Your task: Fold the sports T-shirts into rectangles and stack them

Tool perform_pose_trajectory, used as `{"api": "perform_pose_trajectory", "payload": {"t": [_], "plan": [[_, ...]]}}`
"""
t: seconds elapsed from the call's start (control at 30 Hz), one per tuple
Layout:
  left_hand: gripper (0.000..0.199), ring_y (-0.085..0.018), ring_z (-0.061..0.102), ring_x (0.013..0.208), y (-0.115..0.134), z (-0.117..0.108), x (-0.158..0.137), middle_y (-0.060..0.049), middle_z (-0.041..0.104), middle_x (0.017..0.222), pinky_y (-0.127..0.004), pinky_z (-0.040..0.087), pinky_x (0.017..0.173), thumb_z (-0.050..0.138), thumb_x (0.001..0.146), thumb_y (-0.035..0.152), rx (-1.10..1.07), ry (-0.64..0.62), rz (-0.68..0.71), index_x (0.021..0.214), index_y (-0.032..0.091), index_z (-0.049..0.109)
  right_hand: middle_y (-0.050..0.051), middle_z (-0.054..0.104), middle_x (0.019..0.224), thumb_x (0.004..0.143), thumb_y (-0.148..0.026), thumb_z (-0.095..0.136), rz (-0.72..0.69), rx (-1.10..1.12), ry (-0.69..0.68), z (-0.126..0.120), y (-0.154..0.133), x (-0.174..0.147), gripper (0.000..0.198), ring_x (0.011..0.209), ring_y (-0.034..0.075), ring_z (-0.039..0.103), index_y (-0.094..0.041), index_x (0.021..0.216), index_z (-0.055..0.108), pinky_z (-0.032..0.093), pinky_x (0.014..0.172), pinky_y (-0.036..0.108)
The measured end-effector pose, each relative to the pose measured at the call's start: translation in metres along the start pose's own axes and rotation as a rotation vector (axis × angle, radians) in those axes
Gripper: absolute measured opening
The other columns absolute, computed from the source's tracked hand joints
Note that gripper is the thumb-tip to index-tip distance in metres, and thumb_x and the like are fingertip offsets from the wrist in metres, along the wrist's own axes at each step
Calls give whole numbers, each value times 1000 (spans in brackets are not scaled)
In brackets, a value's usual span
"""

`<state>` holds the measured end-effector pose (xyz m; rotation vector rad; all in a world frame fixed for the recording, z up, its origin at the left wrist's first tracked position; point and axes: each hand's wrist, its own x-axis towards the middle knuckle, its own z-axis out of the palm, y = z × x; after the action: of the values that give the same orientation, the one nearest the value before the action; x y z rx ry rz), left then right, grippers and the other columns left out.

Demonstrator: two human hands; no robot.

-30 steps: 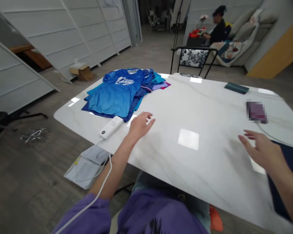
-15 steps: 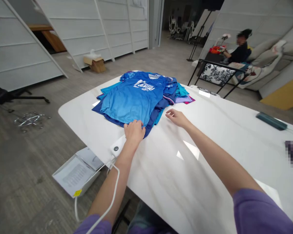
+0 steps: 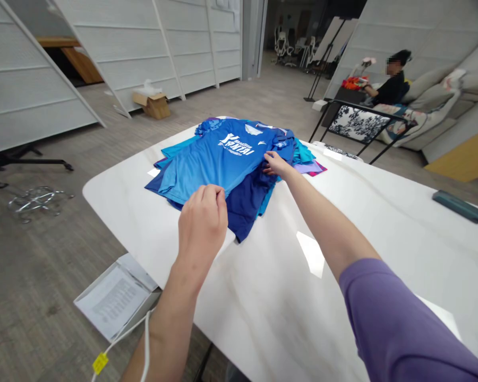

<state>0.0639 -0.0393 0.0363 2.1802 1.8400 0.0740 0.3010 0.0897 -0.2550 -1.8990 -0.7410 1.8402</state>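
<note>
A blue gradient T-shirt (image 3: 215, 164) with white lettering lies spread on top of a pile of shirts. My left hand (image 3: 203, 223) is closed at its near hem, pinching the lower right corner and lifting it a little; the fingertips are partly hidden. Along the shirt's right side, near the sleeve, my right hand (image 3: 276, 163) touches the cloth with its fingers slightly apart. Beneath lies a dark navy shirt (image 3: 245, 209), its lower right part uncovered. Teal cloth (image 3: 302, 153) sticks out from the pile at the right.
The pile rests on a white marbled table (image 3: 287, 318). A dark green case (image 3: 460, 206) lies at the right. Below the left edge are an open white box (image 3: 115, 300) and a white cable (image 3: 146, 339). A person (image 3: 396, 79) sits by the sofa beyond a black-framed chair (image 3: 358, 124).
My left hand has come up and nearer with the hem, exposing more navy cloth. My right hand has moved from the bare table forward to the T-shirt's right side.
</note>
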Motion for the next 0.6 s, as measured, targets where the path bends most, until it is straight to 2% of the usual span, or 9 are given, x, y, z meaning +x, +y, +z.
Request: {"api": "perform_pose_trajectory", "payload": {"t": [0.07, 0.13, 0.23, 0.33, 0.4, 0.47, 0.6], "plan": [[26, -32, 75, 107, 6, -13, -4, -8, 79, 111, -48, 56, 90, 42, 119, 33, -25, -26, 35, 115, 28, 67, 16, 71, 156, 119, -42, 50, -35, 83, -8, 6, -3, 10, 62, 95, 18, 81, -26, 178, 39, 69, 95, 38], [22, -31, 76, 103, 14, -24, -15, -6, 79, 109, -48, 55, 87, 45, 119, 34, -69, -71, 74, 113, 30, 66, 13, 75, 150, 115, -37, 51, -61, 164, 27, 9, -2, 23, 65, 101, 19, 81, -26, 179, 39, 69, 97, 39], [19, -27, 76, 98, 25, -40, -38, -4, 78, 106, -45, 54, 84, 49, 119, 32, -168, -158, 114, 111, 30, 66, 13, 78, 146, 105, -30, 57, -90, 215, 218, 7, 4, 44, 67, 117, 22, 80, -20, 171, 52, 67, 108, 43], [19, -23, 74, 94, 37, -49, -57, -2, 76, 102, -40, 53, 82, 50, 119, 27, -247, -268, 139, 110, 28, 67, 15, 75, 153, 97, -24, 57, -136, 174, 435, -6, 16, 58, 59, 138, 25, 73, -12, 154, 69, 54, 128, 45], [19, -22, 73, 92, 45, -49, -66, -2, 76, 101, -39, 52, 82, 51, 118, 25, -270, -333, 167, 109, 27, 68, 17, 73, 157, 98, -24, 56, -158, 106, 511, -22, 26, 57, 56, 148, 27, 68, -10, 149, 73, 46, 135, 46], [20, -22, 73, 92, 57, -45, -74, -2, 76, 101, -39, 52, 82, 51, 117, 23, -278, -399, 193, 108, 27, 68, 17, 69, 163, 101, -25, 54, -160, 29, 563, -45, 37, 46, 56, 155, 27, 64, -10, 152, 71, 41, 139, 45], [20, -24, 75, 97, 97, -29, -94, -3, 77, 104, -41, 54, 86, 51, 116, 20, -280, -596, 244, 107, 26, 69, 12, 64, 171, 101, -24, 49, -170, -72, 618, -106, 70, -5, 60, 162, 26, 57, -15, 158, 68, 36, 142, 44]]}}
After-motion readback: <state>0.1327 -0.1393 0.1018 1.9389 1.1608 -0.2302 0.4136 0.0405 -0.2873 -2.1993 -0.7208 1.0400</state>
